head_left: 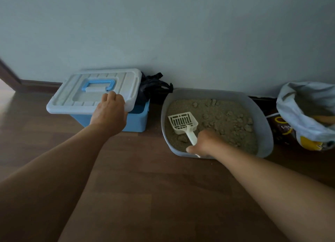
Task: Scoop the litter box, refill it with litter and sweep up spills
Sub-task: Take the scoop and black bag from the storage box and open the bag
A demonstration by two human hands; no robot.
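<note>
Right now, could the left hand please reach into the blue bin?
Probably yes: the left hand holds the lid tilted askew on the blue bin, leaving only a gap at its right end.

The litter box is a grey, round-cornered plastic tray standing on the wood floor against the wall. It is filled with sandy beige litter, and many clumps lie on the surface, mostly toward the back and right. The scoop is cream-white plastic with a slotted blade; it sits over the front-left part of the litter, blade pointing back-left, handle angled toward the front rim. The litter bag stands open and upright just right of the box, its white top rolled down, with dark and yellow print below.
</note>
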